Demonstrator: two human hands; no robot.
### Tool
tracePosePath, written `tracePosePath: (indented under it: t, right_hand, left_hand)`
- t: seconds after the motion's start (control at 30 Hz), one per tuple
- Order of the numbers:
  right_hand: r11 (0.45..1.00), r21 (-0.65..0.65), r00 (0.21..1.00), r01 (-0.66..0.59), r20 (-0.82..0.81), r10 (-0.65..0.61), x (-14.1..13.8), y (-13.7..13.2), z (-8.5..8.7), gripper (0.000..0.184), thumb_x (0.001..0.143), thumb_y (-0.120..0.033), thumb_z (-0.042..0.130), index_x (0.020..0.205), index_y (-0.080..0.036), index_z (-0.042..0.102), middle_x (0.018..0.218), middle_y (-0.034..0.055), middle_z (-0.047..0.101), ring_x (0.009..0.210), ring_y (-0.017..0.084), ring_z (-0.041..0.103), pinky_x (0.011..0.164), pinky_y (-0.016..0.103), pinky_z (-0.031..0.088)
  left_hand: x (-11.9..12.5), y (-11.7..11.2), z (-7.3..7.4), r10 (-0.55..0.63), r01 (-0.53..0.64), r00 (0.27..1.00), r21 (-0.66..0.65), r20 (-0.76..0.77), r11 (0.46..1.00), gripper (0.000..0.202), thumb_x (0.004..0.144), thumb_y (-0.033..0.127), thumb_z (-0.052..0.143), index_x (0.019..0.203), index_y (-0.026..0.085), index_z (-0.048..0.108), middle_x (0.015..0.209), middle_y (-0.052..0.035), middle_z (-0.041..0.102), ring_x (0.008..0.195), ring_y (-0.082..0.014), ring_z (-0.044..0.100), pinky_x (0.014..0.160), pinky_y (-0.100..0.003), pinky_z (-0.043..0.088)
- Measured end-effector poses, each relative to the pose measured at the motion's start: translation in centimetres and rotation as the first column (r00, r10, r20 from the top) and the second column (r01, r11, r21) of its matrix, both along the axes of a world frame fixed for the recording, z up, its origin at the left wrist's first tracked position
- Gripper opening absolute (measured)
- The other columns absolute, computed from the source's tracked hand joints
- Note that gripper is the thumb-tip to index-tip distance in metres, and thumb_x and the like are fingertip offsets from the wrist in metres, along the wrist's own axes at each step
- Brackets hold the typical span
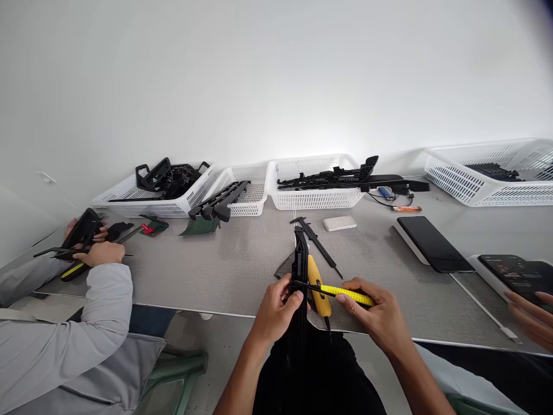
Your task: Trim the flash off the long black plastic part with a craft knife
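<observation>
My left hand (pixel 279 305) is closed round a long black plastic part (pixel 299 262), which stands lengthwise over the table edge and reaches down over my lap. In my right hand (pixel 375 314), fingers wrapped, is a slim tool with a yellow handle (pixel 345 294) and a thin dark shaft. Its tip lies against the black part beside my left thumb; the tip's shape is too small to tell. Just right of the part, a yellow corded tool (pixel 318 288) rests on the table. A black caliper (pixel 317 245) lies behind it, and a dark patch of sheet material (pixel 284 266) shows at the left.
White baskets with black parts (pixel 319 200) line the wall. A small white box (pixel 340 223), a lighter (pixel 406 208) and a phone on a white box (pixel 434 245) lie to the right. A co-worker in grey (pixel 108 294) handles a black part at left; another person's hand (pixel 533 317) appears at right.
</observation>
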State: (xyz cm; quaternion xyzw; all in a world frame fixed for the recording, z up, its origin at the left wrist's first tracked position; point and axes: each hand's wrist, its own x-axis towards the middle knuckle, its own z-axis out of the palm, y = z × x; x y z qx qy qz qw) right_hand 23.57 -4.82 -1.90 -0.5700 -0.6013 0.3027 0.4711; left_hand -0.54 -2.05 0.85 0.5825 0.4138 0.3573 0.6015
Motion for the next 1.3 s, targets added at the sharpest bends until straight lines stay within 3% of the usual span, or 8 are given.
tracePosePath:
  t: [0.13, 0.23, 0.5, 0.6, 0.77, 0.87, 1.03, 1.3]
  right_hand:
    - [0.999, -0.013, 0.996, -0.04, 0.075, 0.041, 0.0, 0.1, -0.1, 0.04, 0.096, -0.063, 0.076, 0.097, -0.024, 0.085, 0.09, 0.0044, 0.081, 0.078, 0.023, 0.072, 0.069, 0.031, 0.053]
    - [1.0, 0.016, 0.994, -0.021, 0.111, 0.019, 0.0, 0.2, -0.3, 0.04, 0.096, -0.065, 0.076, 0.099, -0.027, 0.086, 0.093, 0.0043, 0.081, 0.085, 0.025, 0.073, 0.077, 0.035, 0.053]
    - [0.997, 0.072, 0.996, 0.035, 0.076, -0.04, -0.2, 0.0, 0.4, 0.043, 0.098, -0.067, 0.073, 0.093, -0.025, 0.083, 0.085, 0.0035, 0.077, 0.073, 0.023, 0.068, 0.066, 0.033, 0.048]
    - [0.995, 0.076, 0.996, 0.064, 0.049, -0.068, -0.1, 0.0, 0.7, 0.043, 0.098, -0.066, 0.074, 0.093, -0.024, 0.082, 0.085, 0.0034, 0.076, 0.073, 0.022, 0.067, 0.064, 0.032, 0.048]
    - [0.997, 0.055, 0.996, -0.053, 0.081, 0.048, -0.2, 0.0, 0.7, 0.037, 0.099, -0.06, 0.074, 0.093, -0.025, 0.083, 0.085, 0.0031, 0.073, 0.074, 0.021, 0.066, 0.067, 0.033, 0.048]
    - [0.998, 0.054, 0.996, -0.035, 0.089, 0.03, -0.3, 0.1, 0.6, 0.039, 0.099, -0.063, 0.074, 0.094, -0.025, 0.084, 0.085, 0.0041, 0.073, 0.076, 0.022, 0.066, 0.067, 0.033, 0.048]
    - [0.998, 0.062, 0.997, 0.031, 0.074, -0.036, -0.2, 0.1, 0.6, 0.047, 0.098, -0.069, 0.072, 0.09, -0.025, 0.083, 0.086, 0.0061, 0.073, 0.076, 0.023, 0.065, 0.067, 0.035, 0.049]
    - [0.998, 0.043, 0.995, -0.045, 0.095, 0.04, -0.2, 0.1, 0.7, 0.041, 0.099, -0.064, 0.072, 0.092, -0.025, 0.082, 0.085, 0.0049, 0.072, 0.078, 0.024, 0.064, 0.07, 0.035, 0.049]
  left_hand:
    - [0.0, 0.0, -0.2, 0.003, -0.003, 1.0, -0.004, 0.012, 1.0, 0.033, 0.104, 0.044, 0.061, 0.115, 0.015, 0.07, 0.086, -0.0073, 0.076, 0.073, -0.019, 0.069, 0.07, -0.027, 0.053]
    - [-0.1, 0.1, -0.3, 0.001, -0.001, 1.0, 0.015, 0.02, 1.0, 0.036, 0.105, 0.048, 0.062, 0.116, 0.015, 0.07, 0.086, -0.0068, 0.076, 0.072, -0.0183, 0.068, 0.07, -0.027, 0.053]
    - [-0.1, 0.1, -0.7, 0.005, -0.004, 1.0, -0.022, 0.02, 1.0, 0.05, 0.104, 0.067, 0.063, 0.104, 0.017, 0.066, 0.08, -0.0048, 0.072, 0.071, -0.0184, 0.068, 0.064, -0.025, 0.052]
    - [-0.1, 0.1, -0.9, 0.001, 0.0, 1.0, -0.024, 0.023, 1.0, 0.049, 0.104, 0.067, 0.064, 0.106, 0.017, 0.066, 0.081, -0.0048, 0.072, 0.073, -0.019, 0.069, 0.065, -0.025, 0.053]
    - [0.0, 0.1, -0.5, 0.012, -0.012, 1.0, -0.014, 0.025, 1.0, 0.048, 0.104, 0.065, 0.065, 0.108, 0.017, 0.066, 0.083, -0.0048, 0.072, 0.076, -0.0188, 0.07, 0.068, -0.025, 0.055]
    - [0.0, 0.0, -0.2, 0.019, -0.019, 0.999, -0.011, 0.043, 1.0, 0.048, 0.103, 0.064, 0.066, 0.113, 0.017, 0.066, 0.087, -0.0047, 0.071, 0.079, -0.0191, 0.071, 0.07, -0.026, 0.056]
    - [0.0, 0.0, -0.3, 0.02, -0.019, 0.999, -0.024, 0.027, 1.0, 0.048, 0.104, 0.064, 0.064, 0.114, 0.017, 0.067, 0.087, -0.0056, 0.072, 0.075, -0.0191, 0.07, 0.066, -0.026, 0.055]
    - [0.1, 0.0, -0.6, 0.047, -0.045, 0.998, -0.064, 0.032, 0.997, 0.06, 0.103, 0.07, 0.062, 0.129, 0.016, 0.067, 0.078, -0.0047, 0.073, 0.066, -0.019, 0.067, 0.06, -0.026, 0.053]
